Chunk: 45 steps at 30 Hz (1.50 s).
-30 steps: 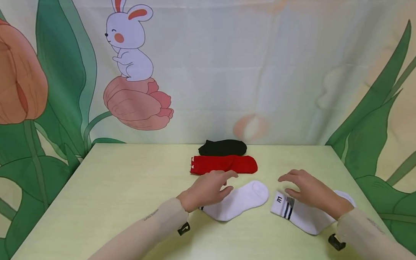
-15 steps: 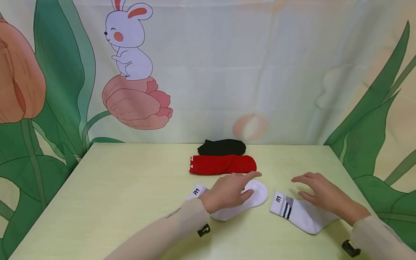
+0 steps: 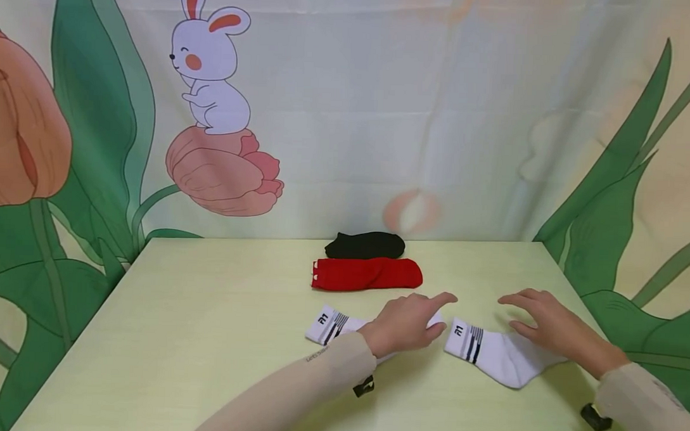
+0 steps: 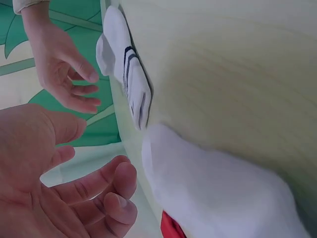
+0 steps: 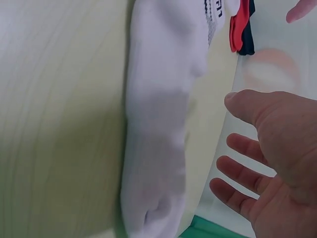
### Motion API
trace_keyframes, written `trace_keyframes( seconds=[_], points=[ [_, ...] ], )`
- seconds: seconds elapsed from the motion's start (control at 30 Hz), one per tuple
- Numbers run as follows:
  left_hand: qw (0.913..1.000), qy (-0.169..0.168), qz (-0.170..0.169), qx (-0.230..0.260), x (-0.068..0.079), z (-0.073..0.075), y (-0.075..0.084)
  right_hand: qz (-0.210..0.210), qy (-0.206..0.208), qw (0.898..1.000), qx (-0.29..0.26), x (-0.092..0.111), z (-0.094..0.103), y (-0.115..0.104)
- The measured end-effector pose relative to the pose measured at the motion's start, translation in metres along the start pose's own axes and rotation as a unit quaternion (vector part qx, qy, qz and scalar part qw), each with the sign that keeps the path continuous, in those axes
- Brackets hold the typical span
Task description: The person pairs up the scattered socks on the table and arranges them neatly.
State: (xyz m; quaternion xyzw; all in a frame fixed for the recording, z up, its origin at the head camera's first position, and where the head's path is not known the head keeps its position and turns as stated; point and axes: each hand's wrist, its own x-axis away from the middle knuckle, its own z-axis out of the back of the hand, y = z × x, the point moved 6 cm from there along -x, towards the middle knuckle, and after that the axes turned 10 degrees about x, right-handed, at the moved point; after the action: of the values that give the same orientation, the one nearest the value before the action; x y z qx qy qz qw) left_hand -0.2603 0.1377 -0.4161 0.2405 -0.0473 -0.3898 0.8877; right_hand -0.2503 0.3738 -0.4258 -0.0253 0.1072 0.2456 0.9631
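Two white crew socks with black and grey stripes and a dark mark at the cuff lie apart on the table. My left hand (image 3: 406, 325) hovers over the left white sock (image 3: 325, 325), hiding much of its foot in the head view. In the left wrist view, the fingers of this hand (image 4: 74, 183) are loosely bent around nothing, beside the sock's white foot (image 4: 218, 191). Over the right white sock (image 3: 496, 357) is my right hand (image 3: 558, 324), which covers its toe end. The right wrist view has its fingers spread and relaxed, away from the sock (image 5: 158, 109).
Beyond the white socks, a red sock (image 3: 366, 274) lies flat, with a black sock (image 3: 367, 245) right behind it. The pale table (image 3: 204, 337) ends at a printed curtain (image 3: 348, 114) showing a rabbit and tulips.
Both hands have moved to the right above the socks; the left one travelled further, uncovering the left sock's striped cuff. The socks lie where they were.
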Motion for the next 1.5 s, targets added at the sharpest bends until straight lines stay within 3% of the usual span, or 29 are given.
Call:
trace_keyframes(
  seconds=[0.27,0.8,1.5],
  points=[
    [0.9999,-0.004,0.003,-0.01,-0.012,-0.014,0.01,-0.004,0.016,1.0,0.006,0.014,-0.002,0.013],
    [0.9977,-0.034,0.054,-0.02,-0.031,-0.038,0.016,-0.013,0.015,0.999,0.044,0.032,-0.01,0.039],
    [0.9949,-0.051,0.074,-0.047,-0.038,-0.052,0.024,-0.018,0.03,0.999,0.018,0.052,-0.015,0.044]
  ],
)
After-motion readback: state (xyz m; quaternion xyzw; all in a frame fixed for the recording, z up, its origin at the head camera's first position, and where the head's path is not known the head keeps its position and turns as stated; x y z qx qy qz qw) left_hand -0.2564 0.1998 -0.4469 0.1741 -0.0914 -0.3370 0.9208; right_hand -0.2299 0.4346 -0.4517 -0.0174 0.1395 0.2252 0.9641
